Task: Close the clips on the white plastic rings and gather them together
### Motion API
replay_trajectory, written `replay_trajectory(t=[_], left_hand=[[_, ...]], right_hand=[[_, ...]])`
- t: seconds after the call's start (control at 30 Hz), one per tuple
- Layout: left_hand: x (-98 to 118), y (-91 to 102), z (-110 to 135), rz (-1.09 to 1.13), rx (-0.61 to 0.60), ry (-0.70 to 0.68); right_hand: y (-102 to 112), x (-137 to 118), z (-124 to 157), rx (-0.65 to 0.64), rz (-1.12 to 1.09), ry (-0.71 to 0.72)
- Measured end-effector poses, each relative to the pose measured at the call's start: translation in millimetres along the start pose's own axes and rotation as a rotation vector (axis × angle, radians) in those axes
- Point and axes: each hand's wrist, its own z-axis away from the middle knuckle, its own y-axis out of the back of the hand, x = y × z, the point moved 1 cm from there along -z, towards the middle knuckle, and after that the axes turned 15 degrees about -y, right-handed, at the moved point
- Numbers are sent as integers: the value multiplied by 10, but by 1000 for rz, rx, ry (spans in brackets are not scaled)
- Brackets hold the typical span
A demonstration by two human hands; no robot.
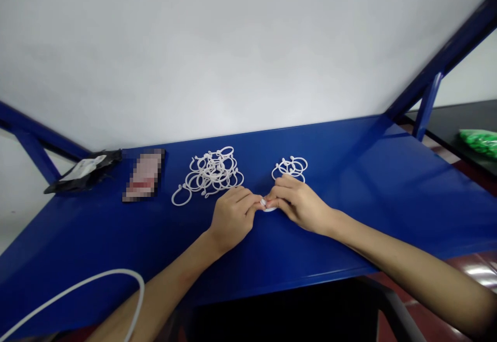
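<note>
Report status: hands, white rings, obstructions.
Left hand and right hand pinching white piece, mostly hidden. Larger ring pile beyond left hand, smaller pile beyond right. White cord overlaps left forearm.

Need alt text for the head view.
A person's left hand and right hand pinch a small white piece, mostly hidden, over a blue table. Beyond them lie a larger pile of white rings to the left and a smaller pile by the right hand; a black packet sits at far left.

Lone head-worn camera, above and behind left hand (pixel 235 215) and right hand (pixel 301 203), facing forward and down, fairly near, blue table (pixel 295 248) around both hands, white backing (pixel 248 57) beyond them
</note>
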Motion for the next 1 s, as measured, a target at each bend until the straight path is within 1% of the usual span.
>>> replay_trajectory(t=[0.1, 0.2, 0.43, 0.6, 0.67, 0.73, 0.8, 0.9, 0.93, 1.0], left_hand=[[14, -19, 11, -21, -33, -10], [17, -24, 11, -20, -55, -11], [-41, 4, 3, -33, -17, -32], [-77, 11, 13, -41, -53, -67], [-110, 23, -3, -26, -72, -87], [-169, 60, -37, -37, -90, -97], [-259, 131, -72, -117, -98, -79], [-435, 275, -82, -371, -110, 15], [-495, 317, -68, -450, -132, 56], [-599, 371, -24, -533, -208, 118]], right_hand=[[-7, 12, 6, -30, 61, 2], [3, 16, 5, -50, 64, 40], [51, 21, -13, -81, 35, 110], [29, -9, -12, -130, 72, 171], [15, -23, -18, -128, 70, 164], [18, -23, -32, -85, 59, 113], [51, 1, -53, 0, 68, 50], [152, 95, -93, 163, 154, -39], [191, 142, -107, 212, 199, -72], [260, 248, -135, 288, 303, -145]])
